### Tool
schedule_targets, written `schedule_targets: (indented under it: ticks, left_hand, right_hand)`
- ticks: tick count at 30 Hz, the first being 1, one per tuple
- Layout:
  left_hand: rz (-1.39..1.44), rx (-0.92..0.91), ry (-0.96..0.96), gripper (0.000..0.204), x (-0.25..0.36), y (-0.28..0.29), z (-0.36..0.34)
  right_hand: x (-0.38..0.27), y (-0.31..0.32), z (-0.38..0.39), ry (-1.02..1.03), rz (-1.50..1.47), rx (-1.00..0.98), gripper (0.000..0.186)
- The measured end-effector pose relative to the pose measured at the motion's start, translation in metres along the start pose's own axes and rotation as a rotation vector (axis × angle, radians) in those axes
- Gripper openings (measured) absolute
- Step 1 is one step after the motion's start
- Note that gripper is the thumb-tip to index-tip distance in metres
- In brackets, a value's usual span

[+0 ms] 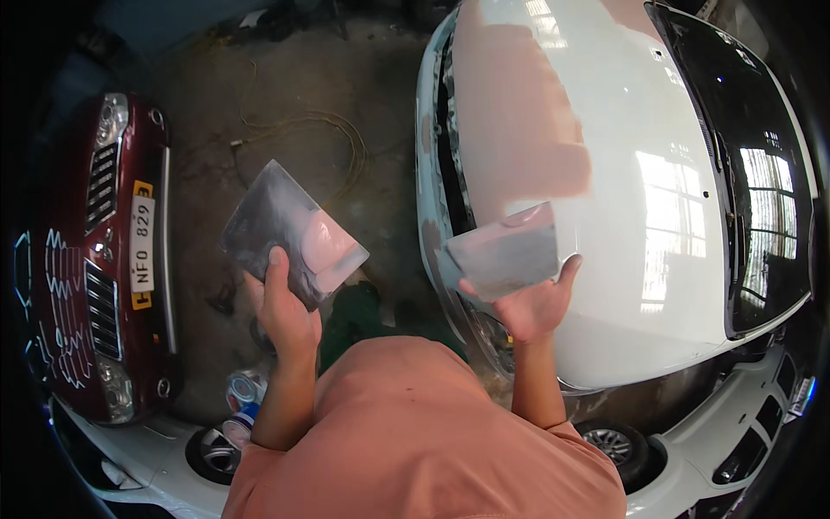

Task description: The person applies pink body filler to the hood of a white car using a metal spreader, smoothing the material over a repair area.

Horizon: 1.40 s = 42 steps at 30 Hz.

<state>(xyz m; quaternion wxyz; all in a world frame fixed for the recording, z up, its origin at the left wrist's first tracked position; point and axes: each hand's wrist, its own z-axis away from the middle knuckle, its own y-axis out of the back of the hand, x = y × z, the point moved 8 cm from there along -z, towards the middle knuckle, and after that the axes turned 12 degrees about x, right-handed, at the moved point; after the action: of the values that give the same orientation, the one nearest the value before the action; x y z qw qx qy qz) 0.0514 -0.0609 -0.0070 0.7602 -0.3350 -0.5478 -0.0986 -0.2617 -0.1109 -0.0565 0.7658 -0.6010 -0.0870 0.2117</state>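
Note:
My left hand (294, 318) grips a flat grey plate (264, 212), thumb on top and fingers underneath. Smooth pink filler (330, 246) lies on the plate's right-hand part. A thin, grey putty spreader (508, 251) with pinkish smears sits in my right hand (534, 310); the thumb sticks out to the side and some fingers are hidden behind it. The spreader is over the front left edge of a white car's hood (622, 112), and I cannot tell whether it touches. A broad pink filler patch (523, 112) covers the hood's front edge beyond it.
A dark red car (86, 208) faces me on the left. A yellowish hose (333, 121) loops over the concrete floor ahead. Cans (246, 389) stand by my left elbow. Behind me are a pale car (156, 445) at left and another white vehicle (726, 424) at right.

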Motion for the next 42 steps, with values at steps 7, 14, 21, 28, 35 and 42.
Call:
schedule_targets:
  ticks: [7,14,21,28,35,42]
  left_hand:
    - [-0.013,0.056,0.197,0.054,-0.060,0.033,-0.030]
    - [-0.056,0.275,0.346,0.054,-0.131,0.098,-0.030]
    - [-0.062,0.412,0.359,0.050,-0.157,0.162,-0.023]
    - [-0.079,0.529,0.373,0.053,-0.169,0.199,-0.019]
    - [-0.020,0.553,0.401,0.055,-0.182,0.215,-0.006]
    - [-0.053,0.598,0.407,0.056,-0.183,0.227,0.000]
  right_hand:
    - [-0.118,-0.032,0.016,0.425,0.846,0.076,0.086]
    - [-0.043,0.022,-0.059,-0.039,3.071,-0.729,0.047]
    - [-0.011,0.090,-0.091,-0.295,3.041,-1.449,0.029]
    - [-0.008,0.115,-0.092,-0.428,3.044,-1.555,0.036]
    - [0.007,0.098,-0.085,-0.455,3.041,-1.591,0.037]
    - [0.017,0.121,-0.088,-0.505,2.978,-1.705,0.037]
